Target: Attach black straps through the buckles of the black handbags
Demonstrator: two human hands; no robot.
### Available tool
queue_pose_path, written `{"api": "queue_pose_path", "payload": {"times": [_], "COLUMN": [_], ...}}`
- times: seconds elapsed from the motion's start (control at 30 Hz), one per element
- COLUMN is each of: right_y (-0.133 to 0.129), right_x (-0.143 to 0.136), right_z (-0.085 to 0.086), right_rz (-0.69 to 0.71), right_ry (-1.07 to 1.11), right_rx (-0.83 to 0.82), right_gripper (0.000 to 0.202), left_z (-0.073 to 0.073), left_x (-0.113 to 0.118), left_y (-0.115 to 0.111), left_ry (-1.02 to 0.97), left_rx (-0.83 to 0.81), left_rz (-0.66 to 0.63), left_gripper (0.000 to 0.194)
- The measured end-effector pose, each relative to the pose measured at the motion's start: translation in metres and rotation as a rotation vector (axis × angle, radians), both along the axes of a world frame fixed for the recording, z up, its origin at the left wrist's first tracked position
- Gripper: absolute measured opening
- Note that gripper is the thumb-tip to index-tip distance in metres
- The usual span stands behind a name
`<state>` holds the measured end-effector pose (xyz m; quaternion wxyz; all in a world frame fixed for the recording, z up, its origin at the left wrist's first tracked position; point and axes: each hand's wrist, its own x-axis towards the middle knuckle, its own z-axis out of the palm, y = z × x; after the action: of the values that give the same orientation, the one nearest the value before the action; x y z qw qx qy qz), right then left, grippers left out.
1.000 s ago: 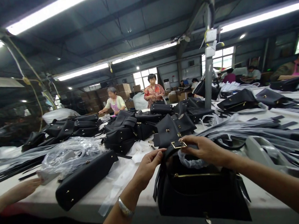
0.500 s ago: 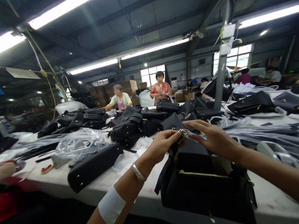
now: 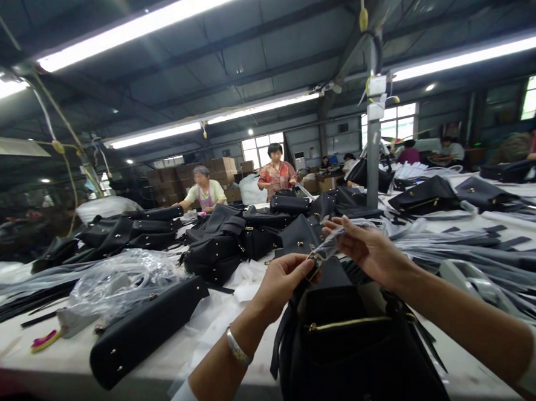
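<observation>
One black handbag (image 3: 355, 367) sits at the worktable's (image 3: 241, 362) near edge, below both hands. Left hand (image 3: 275, 285): thumb and fingers closed on the gold buckle (image 3: 315, 263). Right hand (image 3: 373, 254): fingers part-curled at the clear plastic wrap (image 3: 329, 245); whether pinched cannot be told. Judged light and soft-walled; buckle hard, probably slippery, best held by its frame; wrap thin, likely to slide.

Near bag (image 3: 355, 364): black, smooth, leather-like, matt. Its zip (image 3: 348, 324): gold-toned metal, shiny. Buckle (image 3: 314, 266): gold-toned metal, bright edges. Film (image 3: 329, 245) at the buckle: clear plastic, wrinkled, glossy. Bangle (image 3: 236, 347): silver-toned metal, polished. Plastic bundle (image 3: 122, 279): transparent, crumpled, strong highlights. Counter (image 3: 64, 365): off-white, matt covering; cloth or paper, cannot tell. Cartons (image 3: 225, 167): brown cardboard, dull.
</observation>
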<state>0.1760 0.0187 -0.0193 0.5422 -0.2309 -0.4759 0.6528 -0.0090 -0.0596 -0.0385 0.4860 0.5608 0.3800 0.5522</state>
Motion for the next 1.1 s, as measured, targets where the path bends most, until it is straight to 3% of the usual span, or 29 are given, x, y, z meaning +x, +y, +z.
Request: {"api": "queue_pose_path", "payload": {"times": [0.1,0.2,0.53,0.67,0.73,0.9,1.1], "right_y": [-0.01,-0.022,-0.014,-0.013,-0.018,-0.036,-0.041], "right_x": [-0.002,-0.003,0.005,0.008,0.009,0.013,0.018], "right_z": [-0.002,-0.014,-0.02,-0.026,-0.028,-0.026,-0.02], "right_rz": [0.111,0.246,0.026,-0.016,0.011,0.232,0.097], "right_ry": [-0.087,-0.212,-0.172,-0.116,-0.102,-0.207,-0.167], "right_rx": [0.085,0.086,-0.11,-0.141,-0.15,-0.149,-0.106], "right_gripper": [0.036,0.033,0.03,0.028,0.028,0.027,0.024], "left_z": [0.0,-0.003,-0.021,-0.023,-0.021,-0.014,-0.012], "left_x": [0.001,0.002,-0.003,-0.005,-0.003,0.004,0.011], "left_y": [-0.002,-0.003,-0.006,-0.007,-0.009,-0.014,-0.016], "left_ry": [0.022,-0.018,-0.104,-0.092,-0.061,-0.029,-0.039], "left_rx": [0.009,0.034,-0.011,-0.029,-0.028,-0.031,-0.09], "left_rz": [0.007,-0.019,-0.166,-0.139,-0.103,-0.107,-0.123], "left_gripper": [0.043,0.042,0.041,0.04,0.038,0.033,0.036]}}
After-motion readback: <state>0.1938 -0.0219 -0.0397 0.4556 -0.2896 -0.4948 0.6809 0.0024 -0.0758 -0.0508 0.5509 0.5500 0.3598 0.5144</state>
